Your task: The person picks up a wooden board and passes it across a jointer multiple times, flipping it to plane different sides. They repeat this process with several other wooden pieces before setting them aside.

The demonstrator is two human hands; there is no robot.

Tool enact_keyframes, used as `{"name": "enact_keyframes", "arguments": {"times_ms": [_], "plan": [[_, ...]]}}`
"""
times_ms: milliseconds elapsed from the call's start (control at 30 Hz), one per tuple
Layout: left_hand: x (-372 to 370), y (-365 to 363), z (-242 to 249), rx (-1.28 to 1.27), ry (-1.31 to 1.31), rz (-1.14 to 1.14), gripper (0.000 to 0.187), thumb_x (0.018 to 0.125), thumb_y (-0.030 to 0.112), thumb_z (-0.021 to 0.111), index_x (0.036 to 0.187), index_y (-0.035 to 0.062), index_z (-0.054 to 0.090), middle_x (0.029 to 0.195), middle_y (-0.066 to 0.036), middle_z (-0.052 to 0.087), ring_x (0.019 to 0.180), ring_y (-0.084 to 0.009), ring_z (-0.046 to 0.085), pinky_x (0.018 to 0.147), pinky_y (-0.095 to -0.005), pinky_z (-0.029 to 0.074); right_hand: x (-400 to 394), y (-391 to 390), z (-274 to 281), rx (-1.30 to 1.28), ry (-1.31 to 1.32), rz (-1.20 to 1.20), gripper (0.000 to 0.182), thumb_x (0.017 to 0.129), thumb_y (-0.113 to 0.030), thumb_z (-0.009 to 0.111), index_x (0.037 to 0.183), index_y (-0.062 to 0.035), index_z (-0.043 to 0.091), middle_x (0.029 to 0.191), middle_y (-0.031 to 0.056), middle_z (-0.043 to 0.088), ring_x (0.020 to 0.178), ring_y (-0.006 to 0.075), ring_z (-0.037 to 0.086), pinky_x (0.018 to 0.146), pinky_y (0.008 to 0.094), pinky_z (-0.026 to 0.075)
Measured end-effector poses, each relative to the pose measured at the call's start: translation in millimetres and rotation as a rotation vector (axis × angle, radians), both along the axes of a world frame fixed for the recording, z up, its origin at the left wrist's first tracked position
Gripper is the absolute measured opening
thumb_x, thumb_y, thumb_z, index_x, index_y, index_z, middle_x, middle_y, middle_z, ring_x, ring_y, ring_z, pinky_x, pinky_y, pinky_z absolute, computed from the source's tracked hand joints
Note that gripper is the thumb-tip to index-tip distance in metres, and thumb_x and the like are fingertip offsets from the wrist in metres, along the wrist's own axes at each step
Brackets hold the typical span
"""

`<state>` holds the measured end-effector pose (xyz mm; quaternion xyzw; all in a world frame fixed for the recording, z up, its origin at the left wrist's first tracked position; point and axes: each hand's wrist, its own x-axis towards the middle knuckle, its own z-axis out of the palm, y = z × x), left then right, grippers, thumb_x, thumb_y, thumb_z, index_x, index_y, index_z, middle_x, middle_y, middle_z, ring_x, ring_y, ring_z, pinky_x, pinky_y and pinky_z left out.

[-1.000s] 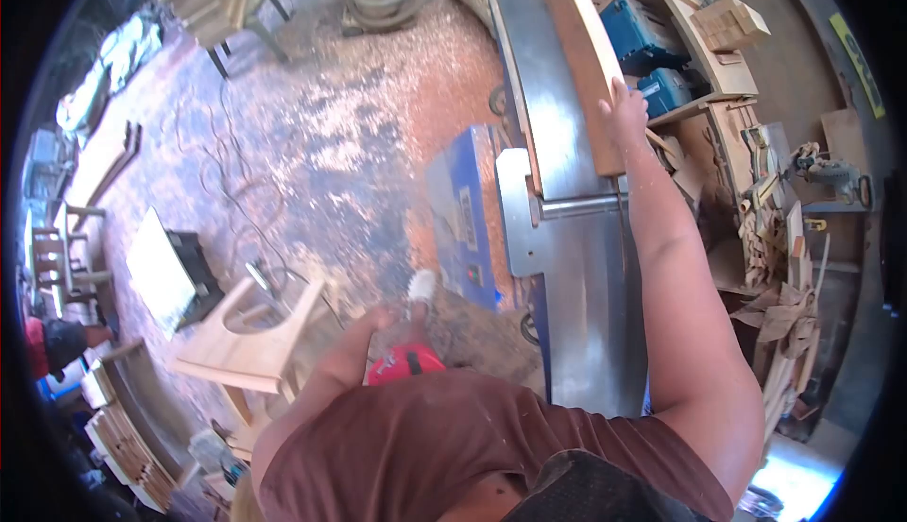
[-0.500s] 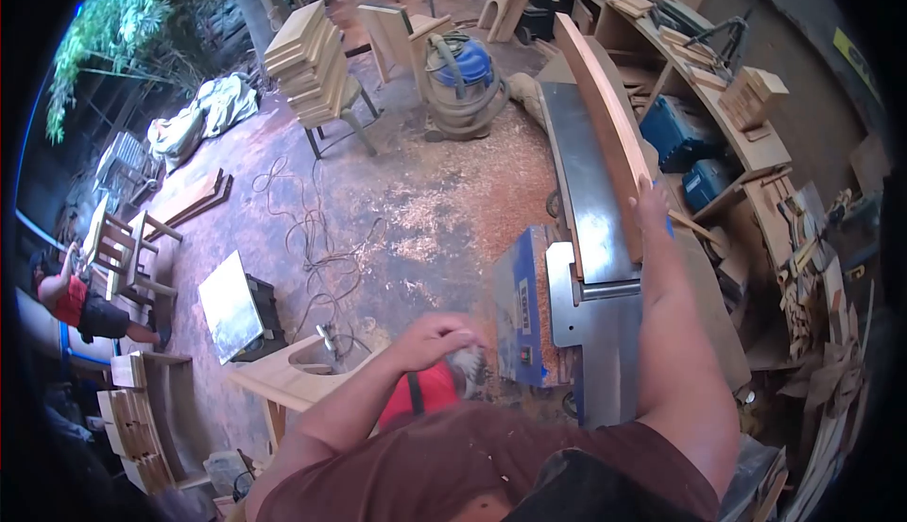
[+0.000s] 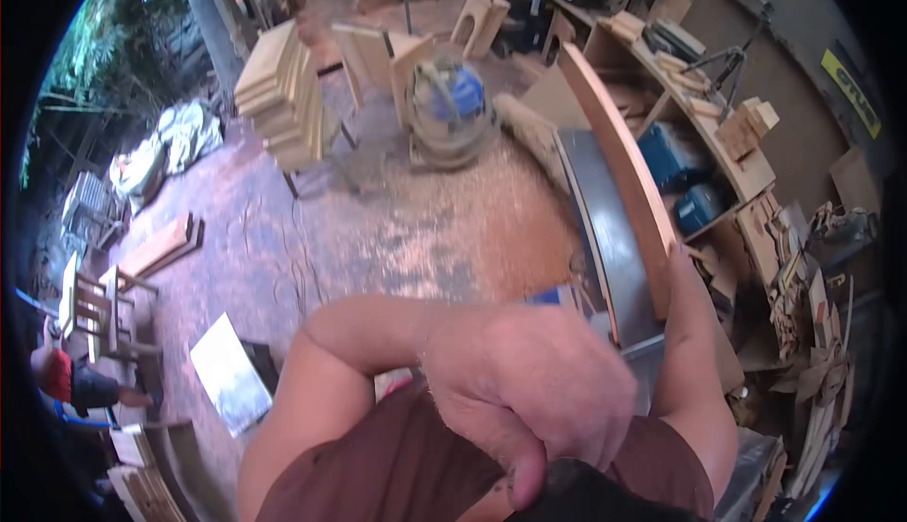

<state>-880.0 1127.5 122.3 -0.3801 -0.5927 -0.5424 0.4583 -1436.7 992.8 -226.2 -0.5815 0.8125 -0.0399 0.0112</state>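
Close to the camera, my left hand [image 3: 539,385] is raised in front of my chest, its fingers curled and the thumb pointing down; nothing shows in it. My right hand [image 3: 676,262] grips the near part of a long wooden board [image 3: 619,158]. That board stands on edge along the metal bed [image 3: 609,229] of a machine at the right. My left forearm and hand cover much of the machine's near end.
Stacked boards [image 3: 279,97] rest on a chair, left of a blue-topped vacuum [image 3: 453,102]. Shelves [image 3: 746,168] with blue cases [image 3: 699,210] line the right. A tilted white panel [image 3: 230,376] stands lower left. Another person [image 3: 80,380] is at the far left.
My left hand has risen from beside the machine toward the camera and to the right. The view has shifted, so the machine and board appear lower. My right hand stays at the board.
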Motion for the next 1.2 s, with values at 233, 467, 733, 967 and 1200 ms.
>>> {"name": "enact_keyframes", "arguments": {"times_ms": [233, 467, 733, 967, 1200], "plan": [[108, -118, -111, 0.190, -0.851, 0.397, 0.036, 0.092, 0.036, 0.068, 0.105, 0.0019, 0.066, 0.102, -0.011, 0.068, 0.096, -0.0247, 0.065, 0.082, -0.0365, 0.052, 52, -25, 49, 0.185, -0.041, -0.293, 0.072, 0.077, -0.031, 0.078, 0.134, -0.0015, 0.044, 0.126, 0.0247, 0.055, 0.119, 0.0411, 0.052, 0.100, 0.0471, 0.045], [264, -196, -399, 0.377, -1.784, 0.859, 0.037, 0.089, 0.037, 0.069, 0.103, 0.0027, 0.065, 0.100, -0.013, 0.067, 0.093, -0.0197, 0.062, 0.087, -0.0345, 0.049, 104, -101, 36, -0.052, 0.091, -0.245, 0.079, 0.077, -0.041, 0.077, 0.135, 0.0010, 0.043, 0.123, 0.0262, 0.057, 0.116, 0.0426, 0.054, 0.098, 0.0483, 0.045], [431, -223, -551, 0.283, -2.174, 0.866, 0.045, 0.086, 0.042, 0.067, 0.104, 0.0004, 0.069, 0.090, -0.017, 0.071, 0.087, -0.0281, 0.067, 0.080, -0.0404, 0.052, 79, -155, 13, -0.207, -0.103, -0.102, 0.077, 0.081, -0.038, 0.075, 0.139, -0.0001, 0.041, 0.122, 0.0278, 0.058, 0.114, 0.0437, 0.055, 0.097, 0.0484, 0.045], [376, -423, -607, -0.006, -1.954, 0.780, 0.039, 0.092, 0.039, 0.058, 0.096, 0.0010, 0.068, 0.079, -0.015, 0.068, 0.073, -0.0233, 0.064, 0.070, -0.0384, 0.051, 162, -152, 40, -0.014, -0.386, -0.447, 0.069, 0.083, -0.043, 0.072, 0.133, -0.0012, 0.050, 0.118, 0.0275, 0.062, 0.111, 0.0411, 0.060, 0.095, 0.0465, 0.046], [249, -669, -526, 0.207, -1.948, 0.701, 0.030, 0.090, 0.031, 0.063, 0.097, 0.0027, 0.068, 0.082, -0.006, 0.066, 0.076, -0.0154, 0.060, 0.073, -0.0326, 0.050, 279, -89, 16, -0.199, -0.780, -0.712, 0.065, 0.085, -0.040, 0.072, 0.134, -0.0017, 0.053, 0.115, 0.0210, 0.068, 0.105, 0.0288, 0.066, 0.093, 0.0385, 0.049]]}}
